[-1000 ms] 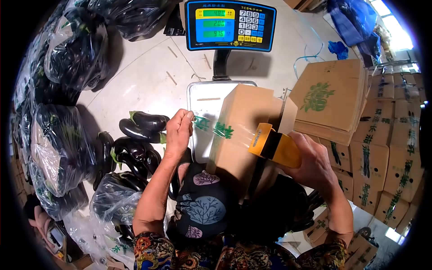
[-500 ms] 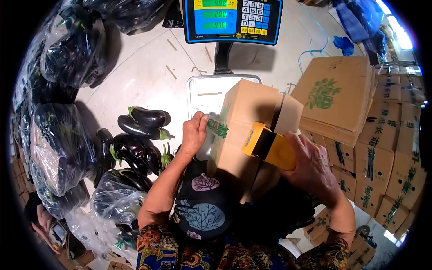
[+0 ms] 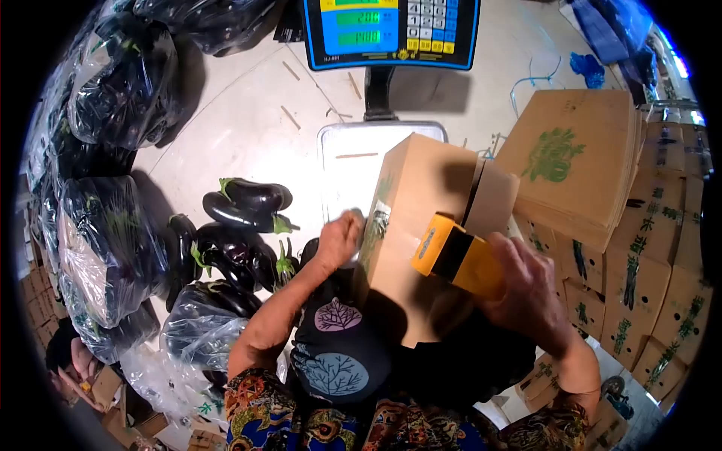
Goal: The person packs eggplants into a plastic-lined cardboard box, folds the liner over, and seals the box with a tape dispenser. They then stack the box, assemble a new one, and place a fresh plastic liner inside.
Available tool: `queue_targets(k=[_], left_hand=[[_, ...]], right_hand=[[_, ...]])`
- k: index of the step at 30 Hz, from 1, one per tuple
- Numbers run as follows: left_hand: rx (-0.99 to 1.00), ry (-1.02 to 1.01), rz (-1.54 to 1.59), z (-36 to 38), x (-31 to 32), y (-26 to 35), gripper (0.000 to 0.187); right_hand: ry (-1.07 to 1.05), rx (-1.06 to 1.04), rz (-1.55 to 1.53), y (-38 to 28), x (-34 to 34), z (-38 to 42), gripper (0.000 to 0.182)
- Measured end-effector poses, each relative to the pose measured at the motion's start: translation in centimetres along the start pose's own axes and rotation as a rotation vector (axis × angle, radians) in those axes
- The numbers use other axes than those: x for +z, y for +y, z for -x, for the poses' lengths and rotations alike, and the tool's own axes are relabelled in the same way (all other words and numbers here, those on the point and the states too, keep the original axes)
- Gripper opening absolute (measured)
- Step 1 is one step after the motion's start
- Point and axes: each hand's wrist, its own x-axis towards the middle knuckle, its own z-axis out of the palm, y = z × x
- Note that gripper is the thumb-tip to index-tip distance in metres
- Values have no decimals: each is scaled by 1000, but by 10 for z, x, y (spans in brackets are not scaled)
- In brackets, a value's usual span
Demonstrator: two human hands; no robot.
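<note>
A brown cardboard box (image 3: pixel 421 188) stands tilted on the metal scale platform (image 3: pixel 350 143), a dark gap between its flaps at the right. My right hand (image 3: pixel 526 289) is wrapped round a yellow tape dispenser (image 3: pixel 468 264), which is over the box's face. At the box's left side, my left hand (image 3: pixel 342 239) is closed against its edge; what its fingers hold, if anything, is too blurred to make out. A strip of tape (image 3: pixel 380 218) shows on the left side of the box.
Loose eggplants (image 3: pixel 244 204) lie on the floor at the left, beside bagged eggplants (image 3: pixel 113 252). The scale display (image 3: pixel 391 34) rises behind the platform. Flattened cartons (image 3: pixel 575 158) and stacked boxes (image 3: pixel 647 263) are at the right. Another person's arm (image 3: pixel 81 361) shows at the lower left.
The tape dispenser has turned and shifted slightly right and down with my right hand. My left hand has moved slightly right and down. The scale reading differs, and the view has shifted a little.
</note>
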Motion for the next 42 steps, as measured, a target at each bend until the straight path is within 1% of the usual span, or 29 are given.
queue_targets(k=[1, 3, 4, 5, 9, 10, 11, 13, 15, 17, 19, 22, 25, 29, 32, 35, 38, 42], left_hand=[[-129, 94, 141, -5, -7, 13, 25], [-285, 74, 440, -17, -32, 53, 29], [-229, 34, 513, -18, -36, 75, 31], [-115, -2, 327, -20, -18, 72, 28], [27, -64, -46, -26, -14, 46, 21], [141, -52, -171, -33, -21, 48, 13], [154, 48, -106, -42, -25, 50, 13], [253, 209, -41, -76, -61, 117, 18], [628, 286, -100, -109, -74, 173, 24], [841, -51, -233, -132, -60, 211, 34], [923, -283, -482, -142, -25, 223, 36], [1097, -335, -499, -161, 0, 242, 36], [1016, -555, -509, -171, 11, 243, 34], [1120, -552, -427, -180, 26, 247, 20], [773, -712, -373, -175, 25, 260, 20], [807, -715, -251, -184, 31, 252, 27], [846, -732, -296, -187, 32, 257, 29], [892, -663, -256, -184, 34, 255, 28]], right_hand=[[6, -9, -1, -1, 2, 1, 63], [-1, -4, 1, 0, 3, 1, 63], [1, 9, 6, 0, 2, 3, 63], [-1, 5, -7, 0, 2, 3, 62], [5, 13, -29, 1, 0, 5, 59], [-2, 12, -35, 1, 0, 4, 59], [3, 15, -36, 1, 0, 5, 59], [-5, 16, -46, 1, 2, 8, 58], [12, 13, -69, 5, 8, 10, 58], [40, 4, -80, 8, 12, 12, 58], [34, 11, -58, 8, 11, 13, 57], [6, 17, -30, 6, 7, 12, 55], [-8, 17, -59, 9, 4, 13, 54], [-35, 18, -76, 9, 5, 12, 55], [-49, 0, -95, 8, 3, 12, 57], [-117, 18, -110, 7, -1, 11, 60], [-165, 0, -118, 11, -5, 13, 64], [-141, -26, -137, 12, -3, 14, 65]])
